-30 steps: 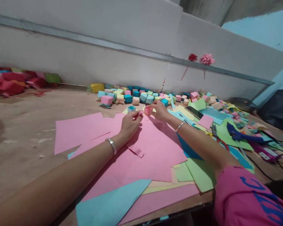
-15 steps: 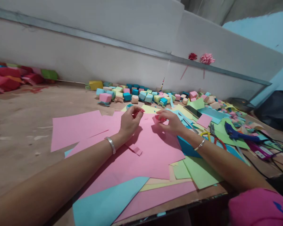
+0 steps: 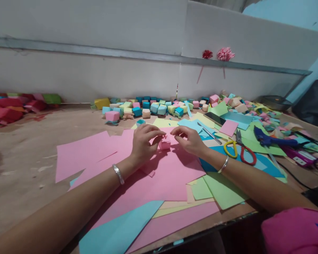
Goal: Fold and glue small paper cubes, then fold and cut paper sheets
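Head view
Cube: small pink cube (image 3: 164, 145) sits on the pink sheet (image 3: 164, 176), between the two hands.
Left grip: left hand (image 3: 144, 144) has its fingers bent close together just over the cube; whether they touch it cannot be told.
Right grip: right hand (image 3: 192, 141) is loosely curled just beside the cube, with nothing seen in it.
Done: the cube looks folded up, and many finished cubes (image 3: 148, 106) lie along the wall.
Left: judging by the whole sheets, blue (image 3: 122, 229) and green (image 3: 222, 190), much paper is uncut.
Around: scissors (image 3: 241, 151) and glue gun (image 3: 270, 141) lie to the right on the worktop (image 3: 29, 148).
In the way: nothing lies between hands and cube, though loose sheets overlap underneath.
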Available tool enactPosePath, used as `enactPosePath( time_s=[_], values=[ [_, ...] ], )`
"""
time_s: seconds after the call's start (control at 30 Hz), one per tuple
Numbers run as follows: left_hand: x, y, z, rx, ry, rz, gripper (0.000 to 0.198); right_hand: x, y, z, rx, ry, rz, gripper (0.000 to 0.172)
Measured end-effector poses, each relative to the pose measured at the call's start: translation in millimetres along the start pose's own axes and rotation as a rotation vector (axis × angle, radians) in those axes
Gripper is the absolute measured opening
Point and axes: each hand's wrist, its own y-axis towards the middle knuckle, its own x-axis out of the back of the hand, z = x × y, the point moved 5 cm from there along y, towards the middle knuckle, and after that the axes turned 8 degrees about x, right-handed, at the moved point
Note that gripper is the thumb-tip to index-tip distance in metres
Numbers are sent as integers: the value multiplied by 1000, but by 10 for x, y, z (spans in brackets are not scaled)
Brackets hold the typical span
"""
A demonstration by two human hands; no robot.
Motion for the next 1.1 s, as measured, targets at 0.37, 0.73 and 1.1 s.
enactPosePath(
  time_s=[0.37,0.73,1.1],
  values=[
    [-59,-43,-100,255,-453,163,41,2,21,267,134,301,20,16],
    [-183,-111,-200,483,-916,469,55,-92,-11,284,-73,693,79,18],
    [-112,26,183,384,-41,164,63,390,216,122,-185,566,-118,21]
  ],
)
